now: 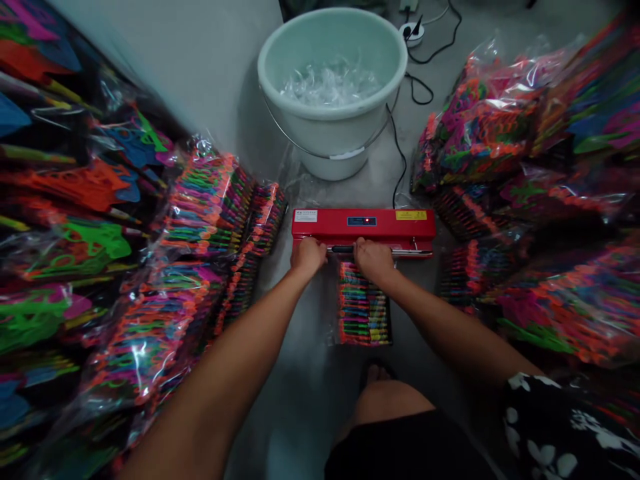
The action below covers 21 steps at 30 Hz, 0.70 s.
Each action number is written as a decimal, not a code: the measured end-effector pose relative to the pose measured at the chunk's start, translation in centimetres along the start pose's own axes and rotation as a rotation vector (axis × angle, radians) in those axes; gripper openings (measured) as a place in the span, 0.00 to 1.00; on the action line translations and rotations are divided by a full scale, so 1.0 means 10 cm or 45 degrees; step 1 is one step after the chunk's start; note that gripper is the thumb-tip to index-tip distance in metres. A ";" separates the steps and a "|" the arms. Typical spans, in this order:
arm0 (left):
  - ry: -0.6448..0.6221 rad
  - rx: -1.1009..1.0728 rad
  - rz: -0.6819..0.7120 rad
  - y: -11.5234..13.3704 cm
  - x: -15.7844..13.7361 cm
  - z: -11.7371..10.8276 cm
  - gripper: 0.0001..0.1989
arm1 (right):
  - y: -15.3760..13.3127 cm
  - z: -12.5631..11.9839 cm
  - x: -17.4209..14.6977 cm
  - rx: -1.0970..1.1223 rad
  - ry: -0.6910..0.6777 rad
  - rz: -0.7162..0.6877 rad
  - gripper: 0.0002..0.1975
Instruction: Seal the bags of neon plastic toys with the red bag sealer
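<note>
A red bag sealer (333,230) with a lit red light lies on the floor ahead of me. Along its front edge runs a thin metal bar with a black grip (343,249). My left hand (307,256) is closed at the left part of this bar. My right hand (374,259) closes over the bar just right of the black grip. Below the bar lies a clear plastic bag (364,307) packed with rows of colourful sticks, its upper end reaching the sealer and partly hidden by my right hand.
Behind the sealer stands a pale green bucket (333,143) with clear plastic scraps (334,83) inside. A black cord (399,153) runs back towards a white power socket (411,32). Filled bags (203,207) are piled at left, more bags (493,117) at right.
</note>
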<state>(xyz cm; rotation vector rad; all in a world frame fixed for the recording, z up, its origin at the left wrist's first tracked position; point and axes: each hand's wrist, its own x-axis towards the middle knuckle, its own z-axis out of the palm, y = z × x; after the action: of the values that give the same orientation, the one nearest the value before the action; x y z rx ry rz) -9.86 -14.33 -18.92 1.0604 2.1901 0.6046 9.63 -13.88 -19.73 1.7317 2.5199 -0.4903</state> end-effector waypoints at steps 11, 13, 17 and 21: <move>-0.040 0.627 -0.307 0.52 0.12 0.11 0.07 | -0.04 -0.03 -0.02 0.016 -0.022 0.049 0.23; -0.024 0.670 -0.334 0.53 0.10 0.14 0.11 | -0.04 -0.04 -0.02 0.010 -0.028 0.049 0.23; -0.017 0.690 -0.389 0.56 0.10 0.20 0.16 | -0.03 -0.05 -0.01 0.016 -0.032 0.049 0.22; -0.027 0.715 -0.442 0.59 0.15 0.23 0.21 | -0.03 -0.04 0.00 0.020 -0.023 0.034 0.22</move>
<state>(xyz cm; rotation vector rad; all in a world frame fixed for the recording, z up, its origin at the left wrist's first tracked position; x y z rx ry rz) -5.90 -9.48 -17.28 0.8992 2.5109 -0.1909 9.46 -13.88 -19.30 1.7557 2.4845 -0.5230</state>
